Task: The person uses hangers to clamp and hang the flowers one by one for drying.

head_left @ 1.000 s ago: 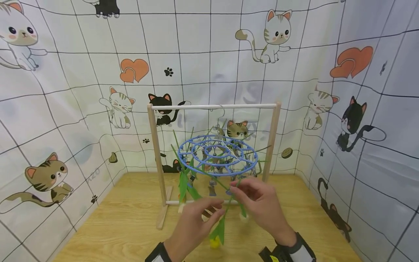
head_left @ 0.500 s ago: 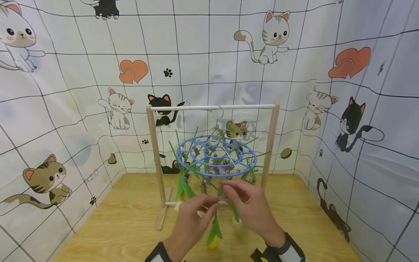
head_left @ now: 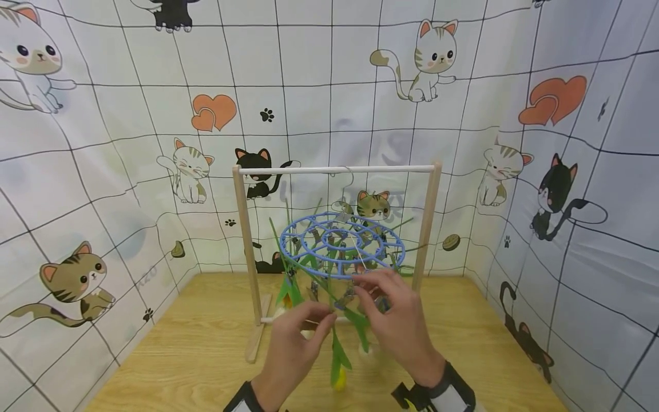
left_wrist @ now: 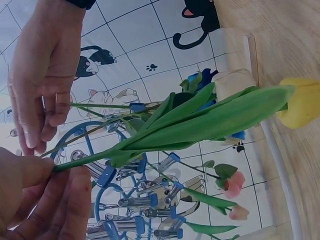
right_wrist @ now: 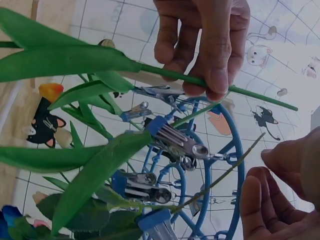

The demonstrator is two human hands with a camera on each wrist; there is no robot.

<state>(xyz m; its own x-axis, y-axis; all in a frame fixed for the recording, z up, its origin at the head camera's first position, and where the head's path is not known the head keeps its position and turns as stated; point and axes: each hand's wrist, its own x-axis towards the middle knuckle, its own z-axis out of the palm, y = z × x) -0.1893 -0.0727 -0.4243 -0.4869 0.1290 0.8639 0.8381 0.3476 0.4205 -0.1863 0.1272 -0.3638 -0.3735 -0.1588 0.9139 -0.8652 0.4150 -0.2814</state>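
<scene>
My left hand (head_left: 293, 343) pinches the green stem of an artificial yellow tulip (left_wrist: 300, 102) between thumb and fingers. Its flower head points down, low over the table. My right hand (head_left: 404, 317) stands beside it, thumb and fingers loosely bent with a gap between them in the right wrist view. Close to its fingertips is the bare end of a brownish stem (right_wrist: 215, 182). Both hands are at the front of a round blue clip hanger (head_left: 324, 273). Metal clips with blue tips (right_wrist: 180, 140) hang from it, some gripping other artificial flowers.
A wooden stand (head_left: 241, 240) with a white top bar (head_left: 293, 170) carries the hanger by its hook. Pink flowers (left_wrist: 234, 184) and a blue flower (left_wrist: 207, 102) hang among the clips. A cat-printed sheet (head_left: 304, 74) lines the walls around the wood-grain table (head_left: 170, 343).
My left hand has closed on the tulip stem and shifted slightly left with it. The right hand's fingers have spread apart near the clips, and the hanger has turned a little.
</scene>
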